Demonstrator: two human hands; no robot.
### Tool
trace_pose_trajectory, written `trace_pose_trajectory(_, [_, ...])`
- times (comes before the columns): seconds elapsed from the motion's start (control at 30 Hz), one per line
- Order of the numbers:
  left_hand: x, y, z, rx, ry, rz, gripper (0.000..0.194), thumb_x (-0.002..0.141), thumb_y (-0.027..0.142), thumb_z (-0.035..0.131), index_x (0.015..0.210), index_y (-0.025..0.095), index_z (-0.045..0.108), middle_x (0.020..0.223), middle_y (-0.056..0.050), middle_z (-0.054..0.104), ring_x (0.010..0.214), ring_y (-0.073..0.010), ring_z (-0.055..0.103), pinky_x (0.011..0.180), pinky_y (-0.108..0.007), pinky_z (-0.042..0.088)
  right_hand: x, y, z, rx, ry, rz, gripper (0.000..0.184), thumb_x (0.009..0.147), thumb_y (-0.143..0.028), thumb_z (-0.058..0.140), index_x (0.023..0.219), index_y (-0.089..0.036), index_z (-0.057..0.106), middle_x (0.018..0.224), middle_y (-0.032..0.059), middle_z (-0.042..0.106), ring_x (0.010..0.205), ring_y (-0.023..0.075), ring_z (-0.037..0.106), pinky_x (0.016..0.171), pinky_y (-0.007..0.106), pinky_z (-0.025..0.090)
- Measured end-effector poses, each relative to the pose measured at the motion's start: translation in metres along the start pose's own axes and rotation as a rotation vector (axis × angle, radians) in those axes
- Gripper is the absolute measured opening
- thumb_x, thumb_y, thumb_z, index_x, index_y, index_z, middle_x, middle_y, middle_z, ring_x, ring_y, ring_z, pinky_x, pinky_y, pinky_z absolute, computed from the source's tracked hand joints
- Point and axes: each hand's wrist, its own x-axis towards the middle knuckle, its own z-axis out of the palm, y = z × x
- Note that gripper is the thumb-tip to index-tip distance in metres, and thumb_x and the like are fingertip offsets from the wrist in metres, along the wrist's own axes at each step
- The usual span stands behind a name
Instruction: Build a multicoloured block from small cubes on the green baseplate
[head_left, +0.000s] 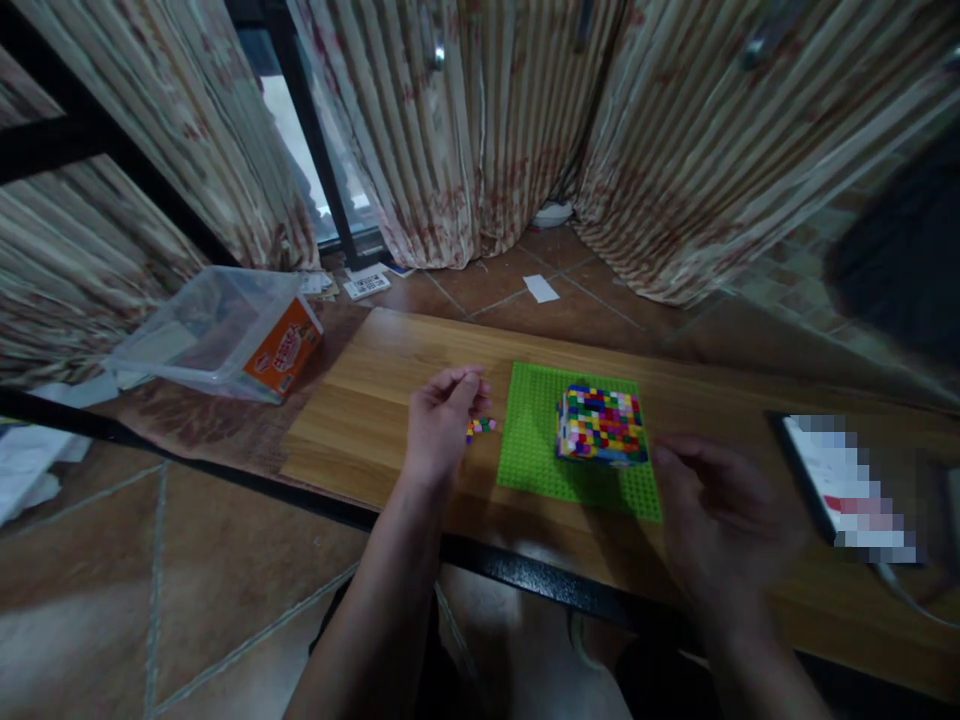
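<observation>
A block of small multicoloured bricks (601, 424) stands on a green baseplate (531, 440) on a low wooden table (360, 400). My left hand (442, 420) hovers just left of the plate, fingers curled together over a few loose coloured bricks (482, 426) lying on the wood; whether it pinches one is hidden. My right hand (716, 505) hangs right of the plate near the block, fingers loosely bent and blurred by motion, with nothing seen in it.
A clear plastic tub (217, 335) with an orange label lies tipped on the floor left of the table. A flat device (847, 490) rests on the table's right end. Curtains (487, 130) hang behind, with papers (541, 288) on the tiled floor.
</observation>
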Motion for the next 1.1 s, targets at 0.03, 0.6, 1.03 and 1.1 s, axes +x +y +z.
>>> trace_pose_trajectory(0.03, [0.001,0.002,-0.002,-0.003,0.015,0.013,0.019,0.073,0.031,0.075,0.083,0.015,0.071,0.073,0.0,0.066,0.06,-0.0087,0.058,0.056,-0.02,0.047,-0.006,-0.006,0.005,-0.007,-0.092,-0.056,0.004,0.086,-0.028,0.07,0.089,-0.025,0.07,0.088,0.0027,0.072,0.083,0.0201,0.067,0.077,0.036,0.054])
trace_pose_trajectory(0.6, [0.003,0.011,-0.02,-0.054,0.022,0.031,0.016,0.073,0.025,0.073,0.084,0.015,0.071,0.071,0.002,0.066,0.058,-0.0064,0.058,0.057,-0.018,0.045,-0.066,-0.029,0.111,-0.272,-0.53,-0.328,0.019,0.088,-0.036,0.067,0.092,-0.018,0.068,0.087,0.0078,0.068,0.085,0.025,0.061,0.077,0.038,0.048])
trace_pose_trajectory(1.03, [0.007,0.006,-0.029,0.06,-0.02,-0.003,0.015,0.076,0.024,0.07,0.088,0.015,0.072,0.074,0.001,0.067,0.063,-0.009,0.061,0.063,-0.021,0.048,-0.065,-0.031,0.123,-0.293,-0.493,-0.27,0.014,0.093,-0.026,0.059,0.082,-0.02,0.065,0.083,0.0063,0.066,0.083,0.0234,0.059,0.077,0.037,0.045])
trace_pose_trajectory(1.1, [0.008,0.004,-0.03,0.14,-0.026,0.015,0.014,0.076,0.022,0.069,0.087,0.015,0.072,0.077,0.0,0.068,0.068,-0.0108,0.063,0.066,-0.022,0.05,-0.059,-0.031,0.117,-0.175,-0.477,-0.207,0.013,0.095,-0.026,0.058,0.086,-0.02,0.065,0.085,0.0052,0.067,0.084,0.0216,0.061,0.078,0.035,0.048])
